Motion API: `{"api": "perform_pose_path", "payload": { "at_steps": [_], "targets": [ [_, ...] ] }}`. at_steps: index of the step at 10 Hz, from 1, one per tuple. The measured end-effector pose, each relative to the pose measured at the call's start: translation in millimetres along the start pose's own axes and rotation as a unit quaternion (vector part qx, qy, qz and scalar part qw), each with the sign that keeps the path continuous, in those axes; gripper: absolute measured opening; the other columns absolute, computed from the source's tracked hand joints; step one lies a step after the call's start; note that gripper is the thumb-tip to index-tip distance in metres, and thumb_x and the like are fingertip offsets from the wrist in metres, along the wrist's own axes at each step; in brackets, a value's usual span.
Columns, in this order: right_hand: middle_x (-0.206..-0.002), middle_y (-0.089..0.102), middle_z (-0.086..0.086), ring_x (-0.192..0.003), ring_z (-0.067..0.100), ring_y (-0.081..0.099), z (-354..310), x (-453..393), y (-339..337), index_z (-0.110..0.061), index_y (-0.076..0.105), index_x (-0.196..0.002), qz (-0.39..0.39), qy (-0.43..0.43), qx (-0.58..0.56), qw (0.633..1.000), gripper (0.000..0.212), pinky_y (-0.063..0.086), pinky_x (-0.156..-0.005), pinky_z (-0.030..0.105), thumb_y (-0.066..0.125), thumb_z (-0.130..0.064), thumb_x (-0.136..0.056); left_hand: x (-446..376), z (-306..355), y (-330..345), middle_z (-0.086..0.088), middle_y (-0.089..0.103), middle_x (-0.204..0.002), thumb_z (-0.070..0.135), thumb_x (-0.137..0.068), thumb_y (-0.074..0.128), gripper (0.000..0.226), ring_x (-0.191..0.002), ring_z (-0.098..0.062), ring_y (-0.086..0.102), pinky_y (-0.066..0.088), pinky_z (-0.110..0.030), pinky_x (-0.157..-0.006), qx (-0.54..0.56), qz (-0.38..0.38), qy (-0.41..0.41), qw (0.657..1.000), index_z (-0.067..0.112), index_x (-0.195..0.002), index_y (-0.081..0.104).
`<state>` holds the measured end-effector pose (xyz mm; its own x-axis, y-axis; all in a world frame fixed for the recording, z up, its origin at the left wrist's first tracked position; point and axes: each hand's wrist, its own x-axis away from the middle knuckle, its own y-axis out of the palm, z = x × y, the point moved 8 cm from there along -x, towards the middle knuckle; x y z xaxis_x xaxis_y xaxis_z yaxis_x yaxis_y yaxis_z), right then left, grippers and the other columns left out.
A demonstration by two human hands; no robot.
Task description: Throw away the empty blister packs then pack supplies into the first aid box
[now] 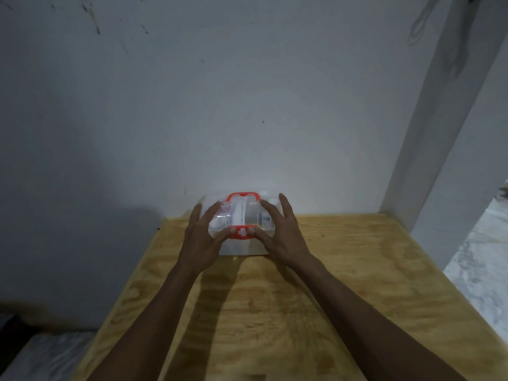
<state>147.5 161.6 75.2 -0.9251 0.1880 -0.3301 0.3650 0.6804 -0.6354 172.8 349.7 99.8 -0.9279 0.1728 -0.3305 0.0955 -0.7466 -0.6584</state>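
A clear plastic first aid box [242, 247] with a red handle [243, 196] and a red front latch bearing a white cross [242, 232] stands at the far end of the wooden table, against the wall. Its lid is down. White supplies show faintly through the clear walls. My left hand [202, 237] lies on the box's left side with its thumb on the latch. My right hand [280, 232] lies on the right side, thumb on the latch too, fingers spread over the lid. No blister packs are in view.
The plywood table [316, 298] runs from the wall toward me. A white wall stands behind the box, and a white pillar [428, 149] rises at the right. Pale floor shows to the right of the table and at the lower left.
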Motion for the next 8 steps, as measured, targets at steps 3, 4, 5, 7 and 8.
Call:
{"api": "perform_pose_path", "payload": {
  "at_steps": [3,4,5,7,8],
  "targets": [
    [-0.164,-0.002,-0.005,-0.150,0.027,0.011,11.8,-29.2,7.7,-0.040,0.026,-0.148,0.003,-0.007,0.008,1.000,0.078,0.025,-0.115,0.052,0.054,-0.070,-0.081,-27.1,-2.2,8.0,-0.010,0.027,-0.159,0.042,-0.087,0.065,0.069,-0.143,-0.031,0.029,0.032,-0.048,-0.111,-0.009,-0.002,0.005,1.000,0.022,-0.146,0.038],
    [-0.164,-0.001,-0.006,-0.150,0.027,0.011,15.0,-32.0,10.3,-0.042,0.026,-0.147,0.000,-0.009,0.018,1.000,0.076,0.026,-0.116,0.053,0.055,-0.069,-0.082,-28.8,-5.1,9.4,-0.008,0.025,-0.160,0.046,-0.086,0.064,0.071,-0.145,-0.030,0.026,0.031,-0.049,-0.112,-0.018,-0.004,0.007,1.000,0.024,-0.147,0.037],
    [-0.164,-0.002,-0.005,-0.150,0.028,0.010,16.7,-31.8,10.3,-0.042,0.024,-0.148,-0.007,-0.004,0.021,1.000,0.077,0.025,-0.117,0.056,0.054,-0.069,-0.082,-28.0,-8.0,9.9,-0.009,0.027,-0.159,0.051,-0.085,0.063,0.073,-0.144,-0.030,0.028,0.033,-0.050,-0.110,-0.031,0.001,0.005,1.000,0.024,-0.148,0.037],
    [-0.165,-0.002,-0.005,-0.150,0.022,0.006,0.5,3.5,-16.8,-0.040,0.018,-0.151,0.027,0.001,0.007,1.000,0.080,0.021,-0.116,0.050,0.055,-0.065,-0.084,-13.9,-5.8,2.8,-0.007,0.028,-0.159,0.055,-0.082,0.066,0.075,-0.143,-0.029,0.030,0.035,-0.051,-0.109,-0.064,0.070,-0.028,0.995,0.025,-0.146,0.040],
    [-0.156,0.030,-0.010,-0.139,0.004,0.029,-0.6,65.2,-47.7,-0.037,0.038,-0.143,0.089,0.013,-0.070,0.994,0.062,0.036,-0.109,0.033,0.064,-0.046,-0.088,24.1,6.8,2.4,-0.002,0.051,-0.143,0.041,-0.084,0.070,0.058,-0.127,-0.019,0.050,0.048,-0.036,-0.098,0.023,0.104,0.012,0.994,0.024,-0.136,0.052]
  ]
}}
